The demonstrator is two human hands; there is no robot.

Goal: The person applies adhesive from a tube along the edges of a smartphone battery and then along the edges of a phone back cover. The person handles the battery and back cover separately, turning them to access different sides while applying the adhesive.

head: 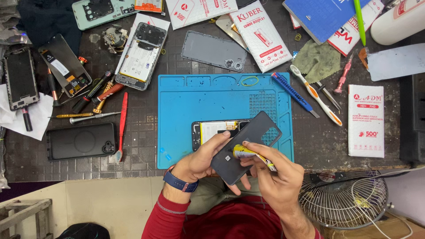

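Note:
My left hand [201, 158] grips a dark grey phone back cover [252, 137] by its lower edge and tilts it above a blue work mat [208, 95]. My right hand [276, 170] pinches a small yellow glue tube [248, 152], its tip resting against the inner face of the cover. Beneath the cover, an opened phone [217, 129] with its battery exposed lies on the mat. A blue watch sits on my left wrist.
Around the mat lie another opened phone [141, 55], a grey back cover [214, 51], a black phone [80, 140], screwdrivers [90, 116], a toothbrush [316, 95], a blue utility knife [294, 94], white spare-part boxes [366, 120] and a small fan [343, 199] at the bench edge.

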